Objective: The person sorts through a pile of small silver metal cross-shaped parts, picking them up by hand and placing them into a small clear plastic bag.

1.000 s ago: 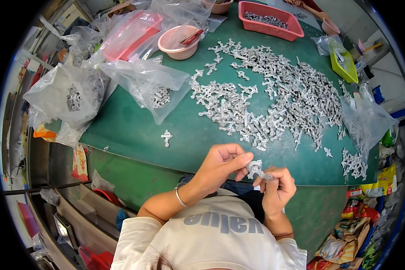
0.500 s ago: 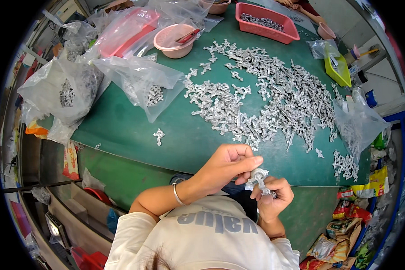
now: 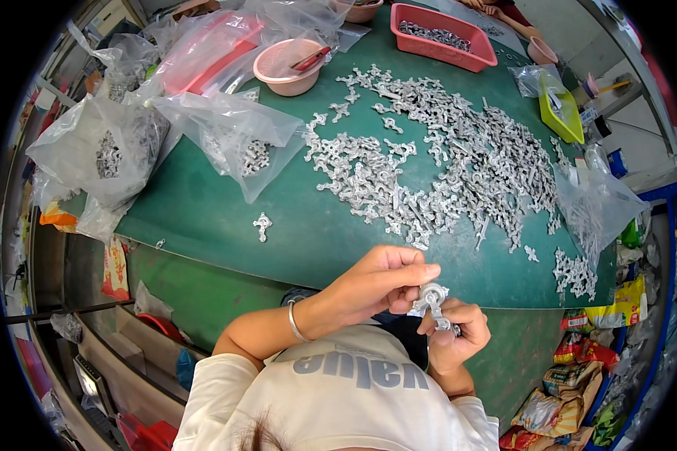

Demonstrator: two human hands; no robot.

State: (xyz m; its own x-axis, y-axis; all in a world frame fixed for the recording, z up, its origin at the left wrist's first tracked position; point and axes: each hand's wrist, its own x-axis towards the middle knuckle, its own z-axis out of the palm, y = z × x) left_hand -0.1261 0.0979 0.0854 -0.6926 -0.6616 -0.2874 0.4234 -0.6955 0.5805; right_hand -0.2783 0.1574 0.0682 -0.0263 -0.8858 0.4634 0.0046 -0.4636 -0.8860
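Note:
In front of my chest, just off the near table edge, both my hands hold one silver metal casting (image 3: pixel 431 298) with a rounded, ring-like head. My left hand (image 3: pixel 387 279) pinches it at the upper left between thumb and fingers. Lower right, the fingers of my right hand (image 3: pixel 459 331) are closed around its other end and partly hide it. A large heap of similar cross-shaped castings (image 3: pixel 459 165) spreads over the green table (image 3: pixel 203 218). One lone cross-shaped casting (image 3: pixel 262 226) lies to the left, and a small group of castings (image 3: pixel 575 275) lies near the right edge.
Clear plastic bags of castings (image 3: pixel 233 143) stand on the left, beside a pink bowl (image 3: pixel 287 79) with a red-handled tool (image 3: pixel 311 59). At the back are a pink tray (image 3: pixel 444 45) of metal parts and another person's hand (image 3: pixel 493 11). A yellow-green basket (image 3: pixel 560 116) stands far right.
Both hands keep hold of the casting, which has tilted slightly with its round head turned more upward. My hands sit a touch lower against the table. The heap looks unchanged.

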